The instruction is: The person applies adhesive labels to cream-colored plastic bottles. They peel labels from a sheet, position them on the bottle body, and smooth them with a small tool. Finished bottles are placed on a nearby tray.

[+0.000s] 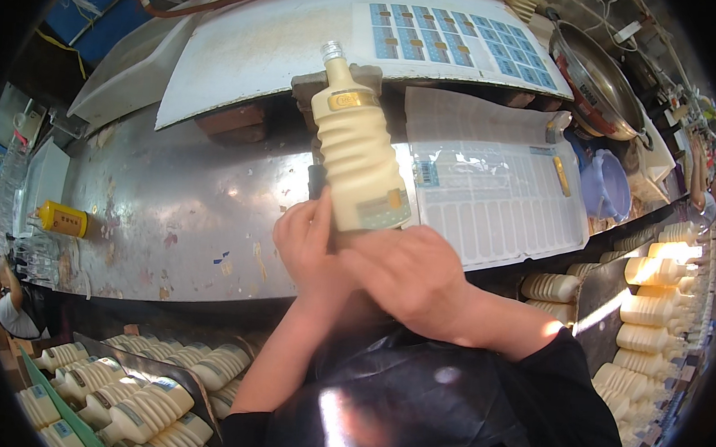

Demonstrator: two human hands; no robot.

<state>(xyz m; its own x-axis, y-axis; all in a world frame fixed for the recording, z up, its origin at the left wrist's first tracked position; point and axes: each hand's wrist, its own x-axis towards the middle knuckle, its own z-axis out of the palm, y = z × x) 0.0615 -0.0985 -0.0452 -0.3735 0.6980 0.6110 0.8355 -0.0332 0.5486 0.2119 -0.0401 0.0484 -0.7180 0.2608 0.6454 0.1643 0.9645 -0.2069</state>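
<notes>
A cream ribbed bottle [362,154] with a gold neck band and clear threaded mouth lies in front of me, its neck pointing away. The neck end rests against a dark padded block [313,85]. A blue-green and gold label [383,209] sits near its base. My left hand [304,237] is closed on the lower left side, with a finger stretched along it. Across the base lies my right hand [412,276], its fingers bent against the bottle, slightly blurred and partly hidden. My wrists are close together.
At right lies a label backing sheet [499,199], mostly peeled; more label sheets [459,41] lie on the white board [254,45]. A yellow bottle [63,220] is at left, a lilac basin [606,185] and pan [596,82] at right. Crates of similar bottles [146,411] flank me.
</notes>
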